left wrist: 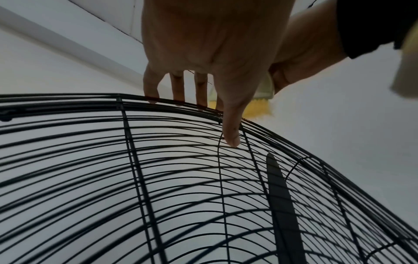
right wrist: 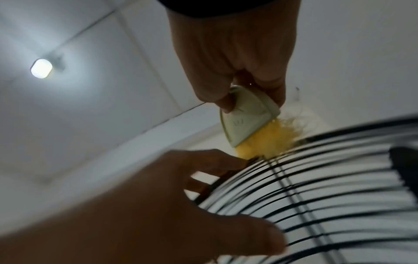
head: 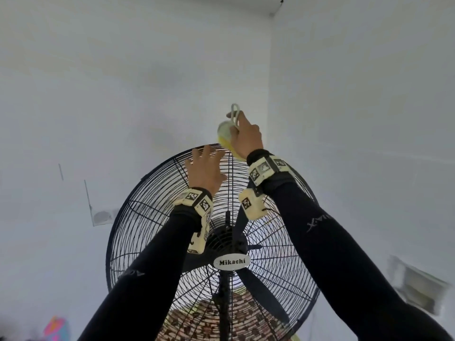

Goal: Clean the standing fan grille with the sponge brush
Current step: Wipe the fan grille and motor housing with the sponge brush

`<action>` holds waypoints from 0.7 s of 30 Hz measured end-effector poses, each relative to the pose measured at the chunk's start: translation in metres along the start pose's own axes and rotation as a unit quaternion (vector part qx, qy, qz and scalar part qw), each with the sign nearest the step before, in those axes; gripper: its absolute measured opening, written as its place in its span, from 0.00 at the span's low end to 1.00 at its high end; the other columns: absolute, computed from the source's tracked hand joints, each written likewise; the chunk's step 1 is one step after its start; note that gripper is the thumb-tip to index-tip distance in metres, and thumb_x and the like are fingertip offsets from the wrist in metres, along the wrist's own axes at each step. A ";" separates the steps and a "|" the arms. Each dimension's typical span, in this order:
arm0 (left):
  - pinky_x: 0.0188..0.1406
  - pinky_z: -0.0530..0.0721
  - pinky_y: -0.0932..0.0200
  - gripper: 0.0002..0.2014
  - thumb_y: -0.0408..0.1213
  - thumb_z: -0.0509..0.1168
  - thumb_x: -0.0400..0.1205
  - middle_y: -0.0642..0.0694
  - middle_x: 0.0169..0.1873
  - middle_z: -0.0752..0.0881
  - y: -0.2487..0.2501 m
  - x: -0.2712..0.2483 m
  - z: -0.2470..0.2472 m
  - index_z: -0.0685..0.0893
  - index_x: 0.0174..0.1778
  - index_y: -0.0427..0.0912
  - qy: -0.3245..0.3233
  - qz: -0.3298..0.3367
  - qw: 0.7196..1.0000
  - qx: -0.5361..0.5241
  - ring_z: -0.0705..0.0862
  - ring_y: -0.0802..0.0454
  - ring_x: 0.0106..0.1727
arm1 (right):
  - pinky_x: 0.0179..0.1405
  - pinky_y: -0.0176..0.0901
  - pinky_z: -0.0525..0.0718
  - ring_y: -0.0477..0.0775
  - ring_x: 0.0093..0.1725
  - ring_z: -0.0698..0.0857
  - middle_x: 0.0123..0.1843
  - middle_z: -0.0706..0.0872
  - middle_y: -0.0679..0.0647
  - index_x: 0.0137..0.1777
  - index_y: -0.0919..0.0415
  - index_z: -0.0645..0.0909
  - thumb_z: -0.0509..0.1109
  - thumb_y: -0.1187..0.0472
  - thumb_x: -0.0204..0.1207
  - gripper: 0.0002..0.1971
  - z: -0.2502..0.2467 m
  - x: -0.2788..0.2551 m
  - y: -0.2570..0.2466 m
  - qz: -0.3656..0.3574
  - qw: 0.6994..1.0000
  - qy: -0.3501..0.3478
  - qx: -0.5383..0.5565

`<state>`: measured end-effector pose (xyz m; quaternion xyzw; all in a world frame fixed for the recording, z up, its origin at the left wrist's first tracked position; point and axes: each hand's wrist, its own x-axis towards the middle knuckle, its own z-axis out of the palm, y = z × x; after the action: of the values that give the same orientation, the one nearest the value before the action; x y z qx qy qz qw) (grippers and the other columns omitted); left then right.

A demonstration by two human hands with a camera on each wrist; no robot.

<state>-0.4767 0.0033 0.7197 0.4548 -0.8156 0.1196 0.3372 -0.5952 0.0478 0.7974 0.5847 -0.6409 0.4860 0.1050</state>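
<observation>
The standing fan's black wire grille [head: 152, 217] fills the lower middle of the head view, with a "Mikachi" badge [head: 232, 262] at its hub. My left hand [head: 204, 166] lies against the top of the grille [left wrist: 135, 160], its straight fingers [left wrist: 178, 85] touching the rim and the thumb on the front wires. My right hand [head: 246, 136] grips the sponge brush [head: 225, 134] by its pale handle, just above the rim to the right of the left hand. The brush's yellow head [right wrist: 264, 141] presses on the top rim wires [right wrist: 316, 178], close beside the left hand's fingers [right wrist: 210, 160].
White walls meet in a corner behind the fan. A dark fan blade [head: 263, 291] stands still inside the grille. A ceiling light [right wrist: 41, 68] glows above. A white wall box [head: 418, 284] sits at the right; a colourful object [head: 55, 328] lies at the lower left.
</observation>
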 end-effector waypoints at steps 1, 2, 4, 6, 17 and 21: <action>0.79 0.69 0.27 0.36 0.50 0.77 0.80 0.45 0.82 0.69 -0.001 0.001 0.000 0.72 0.84 0.59 -0.001 0.003 1.000 -0.001 0.64 0.34 0.83 | 0.61 0.51 0.81 0.68 0.60 0.84 0.59 0.86 0.66 0.76 0.52 0.73 0.57 0.62 0.88 0.18 -0.004 0.003 0.002 0.024 0.999 0.011 0.026; 0.79 0.68 0.27 0.36 0.50 0.77 0.80 0.44 0.83 0.68 -0.002 0.001 0.001 0.71 0.84 0.59 -0.003 0.005 1.000 0.002 0.63 0.34 0.83 | 0.61 0.49 0.80 0.67 0.62 0.84 0.60 0.86 0.65 0.75 0.52 0.74 0.58 0.62 0.88 0.17 -0.011 0.005 0.008 0.050 0.998 0.027 0.031; 0.81 0.66 0.27 0.37 0.51 0.75 0.82 0.43 0.85 0.65 0.000 0.001 0.002 0.67 0.86 0.59 -0.015 0.010 1.000 0.014 0.60 0.32 0.86 | 0.58 0.46 0.77 0.66 0.64 0.84 0.63 0.86 0.63 0.76 0.54 0.74 0.57 0.62 0.88 0.18 -0.028 0.004 0.030 0.099 0.993 0.063 -0.015; 0.83 0.62 0.26 0.38 0.51 0.72 0.85 0.42 0.88 0.60 0.001 0.000 0.002 0.62 0.89 0.58 -0.031 0.021 0.999 0.033 0.56 0.31 0.88 | 0.55 0.46 0.78 0.67 0.63 0.84 0.64 0.86 0.63 0.74 0.55 0.75 0.59 0.61 0.87 0.17 -0.043 0.002 0.060 0.137 0.983 0.094 -0.082; 0.76 0.72 0.30 0.37 0.52 0.74 0.82 0.44 0.82 0.67 -0.012 0.002 0.001 0.66 0.86 0.61 -0.008 0.046 0.997 0.058 0.64 0.34 0.82 | 0.49 0.42 0.80 0.57 0.47 0.84 0.56 0.88 0.59 0.71 0.50 0.78 0.60 0.60 0.88 0.14 0.011 -0.006 0.012 0.041 0.990 0.103 0.089; 0.75 0.72 0.31 0.37 0.55 0.74 0.81 0.45 0.80 0.68 -0.014 0.004 -0.002 0.67 0.86 0.62 -0.016 0.050 0.997 0.052 0.65 0.35 0.81 | 0.67 0.48 0.80 0.65 0.66 0.85 0.68 0.86 0.61 0.74 0.57 0.77 0.60 0.63 0.87 0.17 -0.019 -0.013 0.046 0.153 0.970 0.130 0.136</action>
<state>-0.4657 -0.0065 0.7220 0.4323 -0.8353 0.1714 0.2931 -0.6389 0.0636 0.7749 0.4208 -0.6317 0.6503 0.0315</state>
